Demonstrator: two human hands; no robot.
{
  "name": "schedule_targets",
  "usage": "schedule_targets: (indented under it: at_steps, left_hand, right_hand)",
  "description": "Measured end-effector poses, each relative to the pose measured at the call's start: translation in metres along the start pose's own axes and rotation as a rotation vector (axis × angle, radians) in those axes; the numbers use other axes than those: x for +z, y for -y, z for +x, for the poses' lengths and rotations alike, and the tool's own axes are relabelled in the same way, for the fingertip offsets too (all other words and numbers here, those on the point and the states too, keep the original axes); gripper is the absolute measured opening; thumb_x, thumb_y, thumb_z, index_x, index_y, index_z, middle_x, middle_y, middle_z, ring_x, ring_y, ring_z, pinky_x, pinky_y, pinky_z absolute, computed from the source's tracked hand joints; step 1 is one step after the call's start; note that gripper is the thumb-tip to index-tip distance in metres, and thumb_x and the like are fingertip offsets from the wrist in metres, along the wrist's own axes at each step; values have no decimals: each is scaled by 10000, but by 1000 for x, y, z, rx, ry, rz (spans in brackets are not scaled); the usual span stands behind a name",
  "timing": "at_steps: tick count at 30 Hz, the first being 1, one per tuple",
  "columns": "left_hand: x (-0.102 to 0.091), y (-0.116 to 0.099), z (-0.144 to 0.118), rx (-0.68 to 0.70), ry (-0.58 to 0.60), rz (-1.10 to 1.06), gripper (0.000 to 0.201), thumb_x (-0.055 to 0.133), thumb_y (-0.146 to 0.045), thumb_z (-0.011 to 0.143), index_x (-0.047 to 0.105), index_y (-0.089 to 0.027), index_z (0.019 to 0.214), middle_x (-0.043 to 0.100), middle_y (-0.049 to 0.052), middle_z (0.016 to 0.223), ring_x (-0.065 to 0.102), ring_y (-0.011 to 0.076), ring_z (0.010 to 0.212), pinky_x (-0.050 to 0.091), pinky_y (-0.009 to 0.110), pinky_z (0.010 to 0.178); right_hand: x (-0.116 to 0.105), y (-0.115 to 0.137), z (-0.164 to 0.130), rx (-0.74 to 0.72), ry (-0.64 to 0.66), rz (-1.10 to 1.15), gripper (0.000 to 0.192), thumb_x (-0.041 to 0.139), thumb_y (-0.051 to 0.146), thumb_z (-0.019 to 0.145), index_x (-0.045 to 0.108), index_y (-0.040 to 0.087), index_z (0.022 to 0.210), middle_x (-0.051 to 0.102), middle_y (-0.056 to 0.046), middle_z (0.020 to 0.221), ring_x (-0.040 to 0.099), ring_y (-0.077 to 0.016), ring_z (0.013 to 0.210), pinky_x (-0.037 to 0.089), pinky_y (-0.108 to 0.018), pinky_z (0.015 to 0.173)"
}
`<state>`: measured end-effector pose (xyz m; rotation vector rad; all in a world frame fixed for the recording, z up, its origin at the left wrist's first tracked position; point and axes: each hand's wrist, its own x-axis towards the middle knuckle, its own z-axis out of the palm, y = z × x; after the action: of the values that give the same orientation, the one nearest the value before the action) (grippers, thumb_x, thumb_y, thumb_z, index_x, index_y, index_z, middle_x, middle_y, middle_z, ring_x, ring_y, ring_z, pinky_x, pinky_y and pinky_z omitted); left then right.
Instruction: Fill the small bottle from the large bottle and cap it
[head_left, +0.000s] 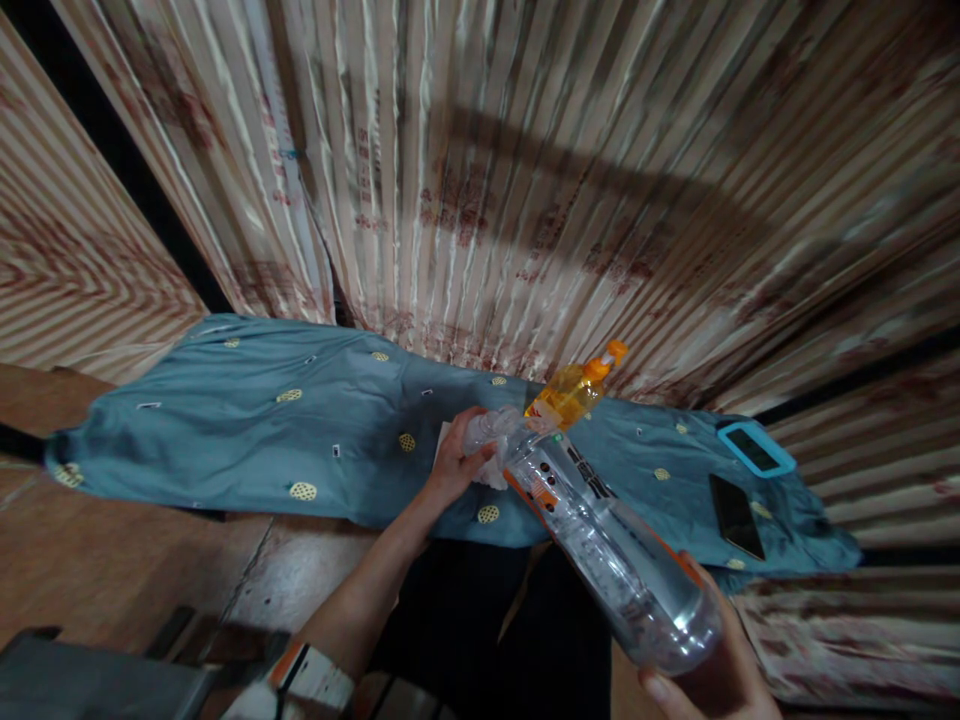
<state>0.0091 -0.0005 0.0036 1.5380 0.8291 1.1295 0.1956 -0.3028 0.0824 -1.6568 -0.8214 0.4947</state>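
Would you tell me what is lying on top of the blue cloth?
On the blue cloth lie a dark phone, a blue-rimmed case and an orange bottle. The clear bottle and left hand hide part of the cloth.

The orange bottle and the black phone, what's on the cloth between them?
Nothing but bare blue cloth with small yellow patterns lies between the orange bottle and the black phone. The head view shows it. The blue-framed phone sits farther back.
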Motion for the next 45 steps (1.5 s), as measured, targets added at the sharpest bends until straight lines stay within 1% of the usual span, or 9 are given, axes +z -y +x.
schedule_targets:
  at_steps: [7,13,16,20,27,30,34,41,45]
  left_hand:
    - [0,1,0,14,5,-14,587,811,-539,907,652,-210,1365,725,126,1331,692,320,1232,570,474,1124]
    - [-1,-1,0,14,12,-12,600,782,-573,910,651,-208,1368,720,123,1332,684,330,1241,557,481,1135]
    - [-2,-3,0,8,5,7,585,794,-566,905,666,-211,1352,725,116,1328,689,325,1221,560,471,1126]
    - [-2,-2,1,7,1,-2,594,816,-575,899,669,-209,1343,735,115,1292,694,320,1188,565,462,1106]
    - [1,2,3,6,-7,-39,698,785,-702,875,650,-205,1346,717,137,1356,672,339,1250,525,464,1137]
    - [0,1,4,-4,-1,-33,686,788,-687,872,650,-211,1345,719,133,1353,676,335,1245,530,458,1129]
    - [-1,1,3,-8,0,-30,651,812,-624,868,652,-215,1348,721,131,1357,680,335,1249,531,465,1138]
    - [-2,3,5,15,5,-20,613,801,-573,877,659,-205,1347,728,139,1380,678,347,1296,525,484,1170]
    - [-3,5,5,19,6,-14,622,798,-568,870,651,-202,1351,727,149,1381,683,352,1296,526,497,1170]
  right_hand:
    - [2,-2,-1,39,-30,32,991,976,497,781,519,285,1635,550,-115,1726,584,-392,1544,629,-382,1082]
    - [10,5,-2,59,-59,110,973,1015,470,722,574,300,1573,445,-85,1800,387,-389,1678,619,-321,1039]
    - [11,7,-2,66,-59,143,959,1012,469,736,573,299,1573,479,-97,1781,518,-382,1599,639,-320,1002]
    - [12,7,-2,48,-31,154,911,1013,464,747,594,295,1538,659,-94,1630,721,-329,1395,638,-301,1015]
    - [15,10,0,11,-22,106,918,1002,508,764,592,313,1562,660,-82,1641,686,-331,1454,619,-291,1085]
    - [15,8,0,-6,5,108,898,971,498,811,566,327,1594,678,-70,1621,677,-310,1467,600,-274,1110]
    - [15,5,-1,-13,-8,90,910,930,516,854,523,289,1635,622,-108,1676,639,-348,1505,614,-335,1122]
    - [17,6,-1,-21,-19,92,884,940,524,837,566,292,1603,717,-111,1564,698,-362,1436,637,-362,1098]
    - [17,1,0,10,-47,96,980,979,540,772,548,295,1618,698,-117,1587,695,-352,1441,644,-314,1054]
